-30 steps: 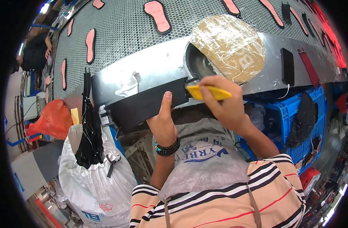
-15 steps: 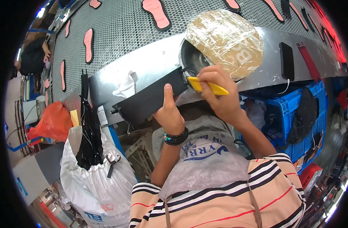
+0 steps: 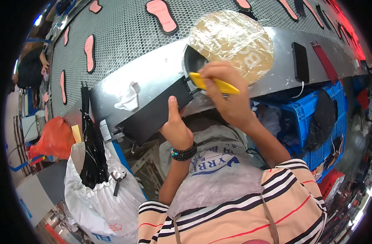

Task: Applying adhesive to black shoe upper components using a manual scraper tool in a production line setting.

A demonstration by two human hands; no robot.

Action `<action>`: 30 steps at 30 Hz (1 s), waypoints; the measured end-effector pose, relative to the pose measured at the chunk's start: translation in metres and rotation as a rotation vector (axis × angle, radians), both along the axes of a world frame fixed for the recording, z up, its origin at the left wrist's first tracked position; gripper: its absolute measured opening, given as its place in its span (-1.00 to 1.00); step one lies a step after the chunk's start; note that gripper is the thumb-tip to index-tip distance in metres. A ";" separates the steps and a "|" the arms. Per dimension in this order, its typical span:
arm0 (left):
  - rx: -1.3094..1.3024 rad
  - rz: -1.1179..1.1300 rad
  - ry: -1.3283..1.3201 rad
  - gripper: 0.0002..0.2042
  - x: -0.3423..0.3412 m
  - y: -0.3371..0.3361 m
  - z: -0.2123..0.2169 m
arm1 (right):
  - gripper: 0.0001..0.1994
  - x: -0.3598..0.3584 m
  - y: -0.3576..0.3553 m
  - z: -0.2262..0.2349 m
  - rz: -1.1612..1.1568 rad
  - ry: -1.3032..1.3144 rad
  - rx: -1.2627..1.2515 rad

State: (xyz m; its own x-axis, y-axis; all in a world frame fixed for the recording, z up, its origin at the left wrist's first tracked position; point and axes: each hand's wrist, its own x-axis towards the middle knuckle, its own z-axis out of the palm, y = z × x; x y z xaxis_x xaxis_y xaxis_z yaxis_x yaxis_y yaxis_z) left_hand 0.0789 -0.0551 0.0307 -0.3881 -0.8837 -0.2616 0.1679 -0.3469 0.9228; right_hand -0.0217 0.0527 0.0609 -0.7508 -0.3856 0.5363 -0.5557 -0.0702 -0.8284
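Note:
My left hand (image 3: 177,131) grips a long black strip of sheet material (image 3: 153,112) from its near side, thumb lying on top and the other fingers hidden under it. The strip slants across the bench edge, with frayed bits at its left end. In my right hand (image 3: 228,87) is a yellow-handled brush (image 3: 214,83), its tip against the strip's right end and hard to make out. Just beyond stands a round pot (image 3: 193,61) with a dark inside, partly covered by a round cardboard lid (image 3: 234,42) wrapped in clear film.
Pink insoles (image 3: 163,15) with black edges lie on the mesh conveyor (image 3: 125,32). A white cloth (image 3: 129,98), a phone (image 3: 300,63) and a red strip (image 3: 325,62) rest on the metal ledge. A white sack (image 3: 100,207) stands left, a blue crate (image 3: 316,122) right.
My right hand and the brush have shifted slightly left along the strip's right end. The whole scene has moved a little left in view, and the insoles with it.

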 end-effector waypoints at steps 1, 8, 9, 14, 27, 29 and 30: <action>-0.009 0.001 -0.004 -0.71 0.000 0.000 -0.001 | -0.91 -0.004 -0.003 -0.001 -0.029 -0.010 0.016; 0.013 0.021 -0.002 -0.71 0.003 -0.001 -0.004 | -0.94 -0.010 -0.011 -0.007 -0.139 -0.007 0.067; 0.004 0.001 0.008 -0.72 0.002 -0.002 -0.004 | -0.94 -0.010 -0.011 -0.007 -0.077 0.014 0.041; 0.002 0.013 0.023 -0.76 0.001 -0.004 -0.006 | -0.90 -0.007 -0.007 0.001 -0.165 0.034 0.141; 0.109 -0.002 0.044 -0.81 0.007 -0.010 0.007 | -0.87 0.039 0.009 0.012 0.053 0.090 0.063; 0.006 0.020 0.016 -0.77 0.006 -0.015 0.019 | -0.88 0.037 0.013 0.019 0.037 0.051 -0.010; -0.006 0.009 -0.007 -0.75 0.001 -0.018 0.026 | -0.88 0.036 0.016 0.022 0.017 0.037 -0.041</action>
